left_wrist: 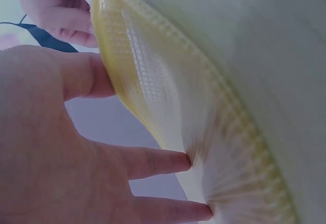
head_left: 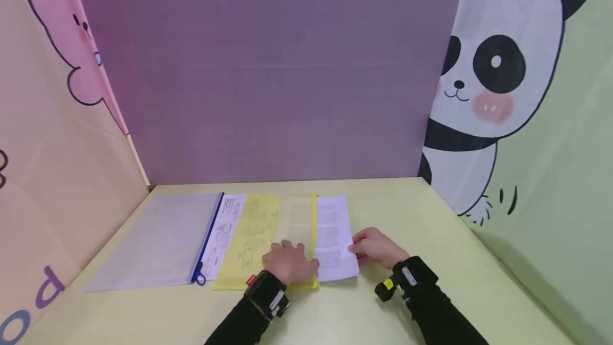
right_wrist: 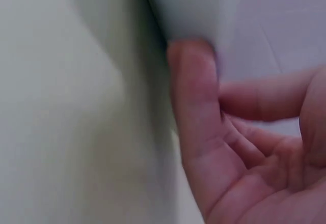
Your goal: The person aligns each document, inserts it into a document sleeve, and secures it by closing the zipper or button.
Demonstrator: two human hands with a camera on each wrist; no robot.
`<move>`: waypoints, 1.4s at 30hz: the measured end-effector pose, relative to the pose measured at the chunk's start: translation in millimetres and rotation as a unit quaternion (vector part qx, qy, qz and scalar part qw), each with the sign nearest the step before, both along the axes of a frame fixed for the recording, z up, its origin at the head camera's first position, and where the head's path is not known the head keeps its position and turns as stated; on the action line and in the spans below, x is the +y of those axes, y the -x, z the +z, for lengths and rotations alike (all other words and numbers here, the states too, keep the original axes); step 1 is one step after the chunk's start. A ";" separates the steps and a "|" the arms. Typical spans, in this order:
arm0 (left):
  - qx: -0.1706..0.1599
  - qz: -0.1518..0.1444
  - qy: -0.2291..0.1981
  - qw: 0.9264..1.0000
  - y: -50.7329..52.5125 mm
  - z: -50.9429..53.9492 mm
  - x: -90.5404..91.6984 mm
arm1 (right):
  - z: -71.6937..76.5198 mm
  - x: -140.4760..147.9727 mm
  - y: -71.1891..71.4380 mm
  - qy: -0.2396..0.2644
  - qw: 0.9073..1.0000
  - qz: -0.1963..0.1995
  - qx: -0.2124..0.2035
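Observation:
A see-through yellow zip document pouch (head_left: 258, 228) lies flat on the table. My left hand (head_left: 291, 262) presses on its right part, fingers spread; in the left wrist view the straight fingertips (left_wrist: 178, 164) push into the pouch's mesh-like film (left_wrist: 153, 81). A printed white sheet of paper (head_left: 335, 238) sticks out past the pouch's yellow right edge, its left part behind or inside the pouch; I cannot tell which. My right hand (head_left: 375, 247) pinches the sheet's right edge between thumb and fingers. In the right wrist view the paper (right_wrist: 196, 10) is slightly lifted off the table.
To the left lies a clear document pouch (head_left: 153, 244) with a blue zip (head_left: 209, 236) and a blue pull ring (head_left: 200, 279). Another printed sheet (head_left: 225, 228) shows between the two pouches. The pale table (head_left: 431, 302) meets a purple backdrop (head_left: 282, 79) and printed side walls.

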State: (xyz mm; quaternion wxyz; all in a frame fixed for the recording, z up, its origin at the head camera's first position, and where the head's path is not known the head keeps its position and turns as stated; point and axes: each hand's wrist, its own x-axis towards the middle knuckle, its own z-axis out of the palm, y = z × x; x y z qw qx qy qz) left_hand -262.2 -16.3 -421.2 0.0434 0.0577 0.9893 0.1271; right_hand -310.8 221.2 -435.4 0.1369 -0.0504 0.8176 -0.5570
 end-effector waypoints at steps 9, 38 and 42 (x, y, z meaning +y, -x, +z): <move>0.010 -0.028 0.051 0.998 0.5 1.9 0.6 | 6.0 -1.7 17.8 -0.008 0.997 -0.029 -0.072; -0.024 -0.017 0.030 0.999 5.9 1.1 4.4 | -7.7 -24.7 21.9 -0.011 0.997 -0.068 -0.025; -0.022 -0.017 0.035 0.999 5.6 3.3 4.3 | -5.3 -32.1 19.8 -0.010 0.998 -0.064 -0.013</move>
